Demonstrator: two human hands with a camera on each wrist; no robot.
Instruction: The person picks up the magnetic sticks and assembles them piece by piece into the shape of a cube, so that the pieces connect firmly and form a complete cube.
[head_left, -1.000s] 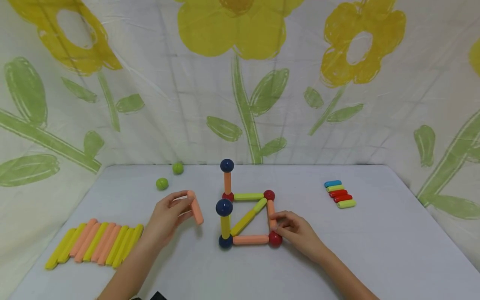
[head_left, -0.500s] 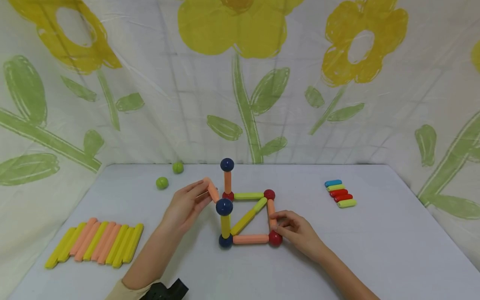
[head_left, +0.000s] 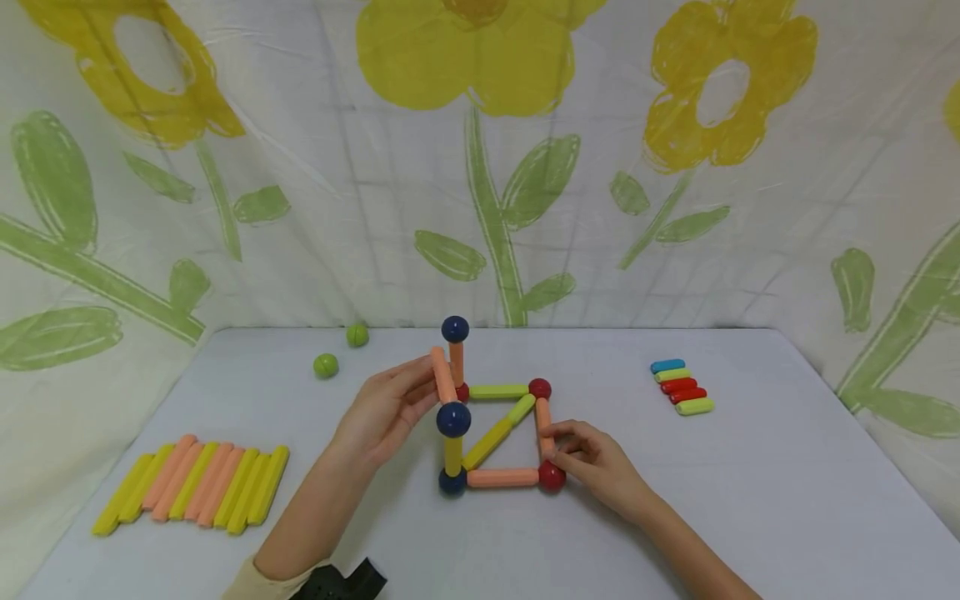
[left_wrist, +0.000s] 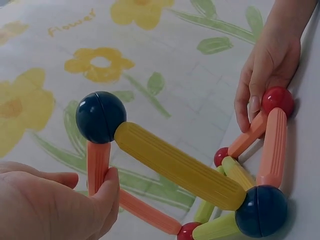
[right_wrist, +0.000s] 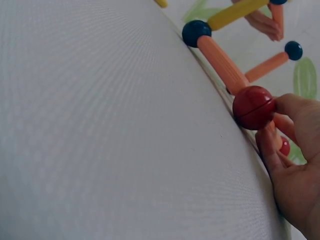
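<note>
In the head view, my left hand [head_left: 386,412] pinches a salmon magnetic stick [head_left: 442,375] between thumb and fingers. Its near end meets the blue ball [head_left: 453,419] atop the yellow upright stick [head_left: 453,457]; the left wrist view shows this blue ball [left_wrist: 101,117] with the held stick [left_wrist: 98,167] just under it. My right hand [head_left: 600,473] grips the frame's right salmon stick [head_left: 544,417], fingertips right by the red corner ball [head_left: 552,476]. A yellow-green diagonal [head_left: 495,435] crosses the square base. Behind, another blue ball [head_left: 455,328] tops a salmon upright.
Yellow and salmon sticks [head_left: 191,483] lie in a row at left. Two green balls [head_left: 326,366] sit at the back left. Several short sticks [head_left: 678,386] in blue, green and red lie at right. A flower-printed cloth [head_left: 337,192] hangs behind the white table [head_left: 750,500].
My left hand has carried the salmon stick rightward from beside the frame up to the front blue ball, tilting it. That ball has shifted slightly. My right hand has stayed put.
</note>
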